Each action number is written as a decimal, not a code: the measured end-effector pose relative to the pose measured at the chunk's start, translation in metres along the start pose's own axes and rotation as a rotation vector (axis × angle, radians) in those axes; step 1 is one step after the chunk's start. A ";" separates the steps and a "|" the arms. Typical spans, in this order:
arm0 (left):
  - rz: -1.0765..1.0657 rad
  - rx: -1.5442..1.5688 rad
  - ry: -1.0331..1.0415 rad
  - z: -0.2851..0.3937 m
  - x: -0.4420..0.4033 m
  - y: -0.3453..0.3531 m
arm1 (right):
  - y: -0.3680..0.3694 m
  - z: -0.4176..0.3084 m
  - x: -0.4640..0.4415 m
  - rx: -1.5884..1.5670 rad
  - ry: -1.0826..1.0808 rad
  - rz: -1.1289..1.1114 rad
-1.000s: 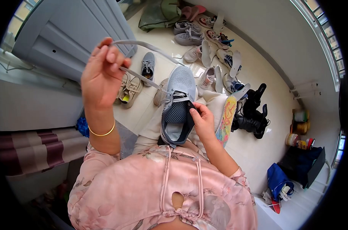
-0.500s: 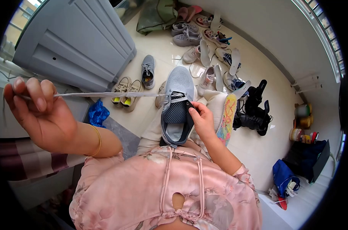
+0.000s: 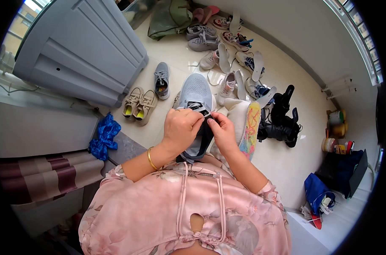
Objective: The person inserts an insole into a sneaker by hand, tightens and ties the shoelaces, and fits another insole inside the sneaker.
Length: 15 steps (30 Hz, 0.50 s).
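A grey knit sneaker [image 3: 196,87] rests on my lap, its toe pointing away from me. My left hand [image 3: 182,128] is over the left side of its opening, thumb and fingers pinching the light grey shoelace [image 3: 206,114]. Close on the right, my right hand [image 3: 222,131] grips the dark edge of the shoe's eyelet flap, with the lace end between the two hands. Both hands cover much of the tongue and the eyelets. Beside the shoe, to the right, lies a colourful patterned insole [image 3: 251,127].
A matching grey sneaker [image 3: 162,80] and a beige pair [image 3: 140,104] stand on the floor. Several shoes with pulled-out insoles [image 3: 257,66] line the wall. Black boots [image 3: 280,123] lie right. A grey plastic cabinet [image 3: 82,51] and a blue plastic bag [image 3: 104,135] are at left.
My left hand has come in from the far left, where it held the lace stretched out, to the shoe's eyelets beside my right hand. The right hand stays at the shoe's edge.
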<state>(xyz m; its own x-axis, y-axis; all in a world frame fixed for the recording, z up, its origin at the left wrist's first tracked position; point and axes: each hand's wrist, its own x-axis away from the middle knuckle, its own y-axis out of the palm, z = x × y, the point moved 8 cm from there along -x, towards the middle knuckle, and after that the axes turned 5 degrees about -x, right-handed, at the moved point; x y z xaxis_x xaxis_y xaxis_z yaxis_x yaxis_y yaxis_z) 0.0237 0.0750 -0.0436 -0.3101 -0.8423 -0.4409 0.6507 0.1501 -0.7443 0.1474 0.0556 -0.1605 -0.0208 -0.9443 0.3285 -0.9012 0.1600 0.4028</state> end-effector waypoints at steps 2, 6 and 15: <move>0.017 -0.067 0.022 0.000 0.000 -0.001 | 0.002 -0.001 0.001 -0.013 0.016 0.008; -0.051 -0.146 0.035 -0.002 -0.004 0.000 | 0.005 0.000 0.000 -0.021 0.009 0.001; -0.068 -0.224 0.154 -0.001 -0.002 0.006 | 0.003 0.003 -0.001 -0.015 0.001 -0.007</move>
<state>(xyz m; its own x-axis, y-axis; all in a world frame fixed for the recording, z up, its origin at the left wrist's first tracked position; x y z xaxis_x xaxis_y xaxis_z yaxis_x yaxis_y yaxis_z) 0.0275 0.0786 -0.0480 -0.4606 -0.7685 -0.4441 0.4602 0.2211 -0.8598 0.1435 0.0561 -0.1621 -0.0146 -0.9452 0.3262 -0.8945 0.1581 0.4182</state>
